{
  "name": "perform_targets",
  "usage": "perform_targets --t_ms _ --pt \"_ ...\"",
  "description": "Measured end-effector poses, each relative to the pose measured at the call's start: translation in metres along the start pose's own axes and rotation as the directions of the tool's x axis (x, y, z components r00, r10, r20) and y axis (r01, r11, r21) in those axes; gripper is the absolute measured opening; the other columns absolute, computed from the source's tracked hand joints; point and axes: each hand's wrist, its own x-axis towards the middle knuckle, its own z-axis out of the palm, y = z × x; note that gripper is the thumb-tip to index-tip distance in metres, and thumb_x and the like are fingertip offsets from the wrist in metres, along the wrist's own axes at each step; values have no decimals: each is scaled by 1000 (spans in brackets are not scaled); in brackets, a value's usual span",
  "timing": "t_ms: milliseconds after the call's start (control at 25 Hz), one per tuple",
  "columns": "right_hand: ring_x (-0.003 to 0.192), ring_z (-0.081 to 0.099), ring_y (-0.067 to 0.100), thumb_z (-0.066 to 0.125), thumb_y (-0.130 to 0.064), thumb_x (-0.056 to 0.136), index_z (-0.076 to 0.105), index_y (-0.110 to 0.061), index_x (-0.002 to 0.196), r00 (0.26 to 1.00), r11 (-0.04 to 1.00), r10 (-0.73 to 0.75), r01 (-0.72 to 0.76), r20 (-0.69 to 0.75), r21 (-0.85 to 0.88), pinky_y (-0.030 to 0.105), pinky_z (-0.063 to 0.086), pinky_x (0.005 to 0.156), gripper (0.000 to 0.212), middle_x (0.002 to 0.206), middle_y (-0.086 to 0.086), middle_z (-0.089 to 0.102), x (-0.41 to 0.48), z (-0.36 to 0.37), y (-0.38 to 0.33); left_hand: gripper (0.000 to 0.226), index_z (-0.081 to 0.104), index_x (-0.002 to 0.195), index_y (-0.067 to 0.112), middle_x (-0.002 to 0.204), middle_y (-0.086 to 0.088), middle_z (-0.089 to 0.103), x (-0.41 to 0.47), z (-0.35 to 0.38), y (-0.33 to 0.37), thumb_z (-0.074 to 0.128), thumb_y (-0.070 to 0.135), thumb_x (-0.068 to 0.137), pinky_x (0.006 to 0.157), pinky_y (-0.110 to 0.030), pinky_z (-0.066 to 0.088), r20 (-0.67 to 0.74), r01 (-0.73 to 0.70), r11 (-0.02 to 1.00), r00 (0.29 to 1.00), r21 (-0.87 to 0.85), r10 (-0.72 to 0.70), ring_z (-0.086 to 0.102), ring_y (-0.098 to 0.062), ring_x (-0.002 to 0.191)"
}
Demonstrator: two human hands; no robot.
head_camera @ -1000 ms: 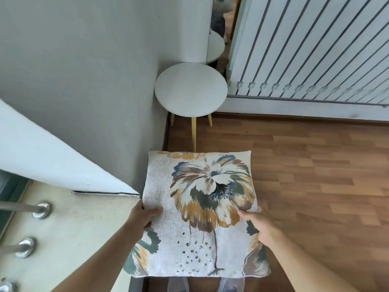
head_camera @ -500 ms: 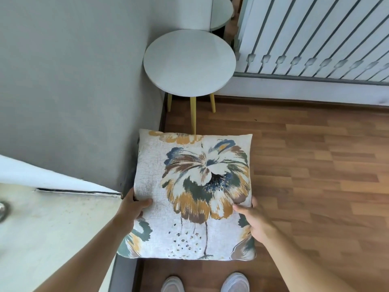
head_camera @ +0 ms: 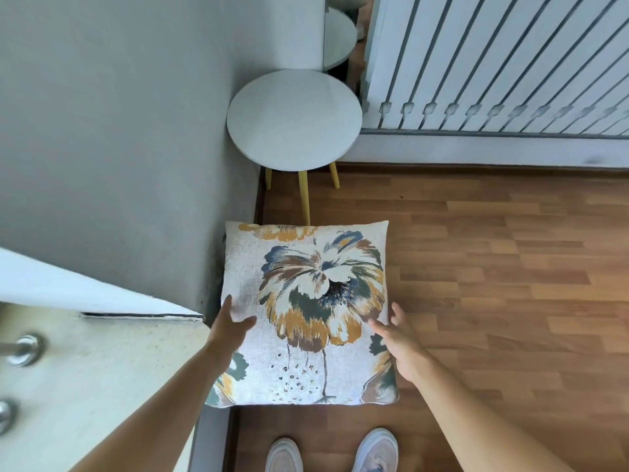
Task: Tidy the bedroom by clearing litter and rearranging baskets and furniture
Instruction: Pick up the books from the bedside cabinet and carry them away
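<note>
Two hands working, fingers spread, neither gripping: left hand [head_camera: 231, 327] touching the cushion [head_camera: 306, 301] at its left edge, right hand [head_camera: 400, 338] at its right. Cushion lying lower centre, by the wall, below the desk [head_camera: 294, 120]. Best squaring it to the wall, clear of the desk legs.

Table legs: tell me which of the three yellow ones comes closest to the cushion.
The middle leg, longest in view: its foot meets the top edge of the floral cushion. The left leg and right leg stop well short.

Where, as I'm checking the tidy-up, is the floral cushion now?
In the head view the floral cushion sits low centre, beside the grey wall, before the round side table, between left hand and right hand.
</note>
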Motion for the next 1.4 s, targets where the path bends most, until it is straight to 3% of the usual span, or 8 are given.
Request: perform_targets --t_ms 80,160,200,360,480,640,920,1400 --pt "143 29 25 66 -22 89 17 -22 153 1000 999 -7 6 8 40 42 27 113 80 160 7 19 -26 -10 -21 72 16 152 27 157 -7 23 -31 4 32 57 16 93 76 -15 51 53 -34 999 998 -3 34 56 -17 94" --pt "142 30 25 63 -24 91 19 -21 152 1000 998 -23 23 -1 59 41 26 113 75 158 9 22 -55 -23 -45 66 20 150 26 156 -4 25 -62 10 64 55 16 94 105 -32 37 129 -87 996 988 -10 87 43 -25 130" --pt "142 31 25 61 -25 92 20 -22 152 999 997 -32 32 -9 64 42 25 113 73 158 8 25 -70 -30 -56 62 25 149 25 155 -2 28 -78 13 79 54 17 95 109 -36 30 179 -114 993 977 -9 114 34 -25 137" --pt "142 30 22 60 -30 93 24 -25 151 996 987 -74 80 -46 137 43 21 115 68 156 4 29 -140 -68 -97 46 43 137 23 143 1 40 -148 23 144 57 25 93 93 -27 39 282 -191 981 939 -45 195 41 -20 129" --pt "141 32 20 59 -32 93 25 -25 151 991 972 -101 116 -82 205 42 21 117 67 156 1 31 -192 -99 -116 58 30 146 21 152 -2 31 -202 31 184 55 30 94 108 -37 31 341 -226 974 914 -19 219 33 -24 138" --pt "138 37 21 60 -31 93 30 -24 149 976 951 -142 180 -164 252 42 24 118 64 153 0 36 -250 -140 -129 50 28 147 14 150 -8 33 -262 47 218 43 21 100 107 -35 30 439 -369 929 839 23 322 32 -27 139" --pt "141 33 21 57 -34 94 30 -23 149 949 922 -145 232 -280 310 41 21 119 63 155 0 33 -317 -216 -118 52 30 147 24 153 2 32 -331 101 255 45 36 98 110 -32 26 572 -482 874 736 65 363 31 -20 139" --pt "142 31 22 57 -38 93 29 -22 149 869 870 -123 327 -479 368 40 23 118 64 155 2 32 -350 -370 -93 53 30 147 27 154 7 28 -419 246 315 46 38 98 115 -35 18 757 -590 802 564 88 331 26 -17 142"
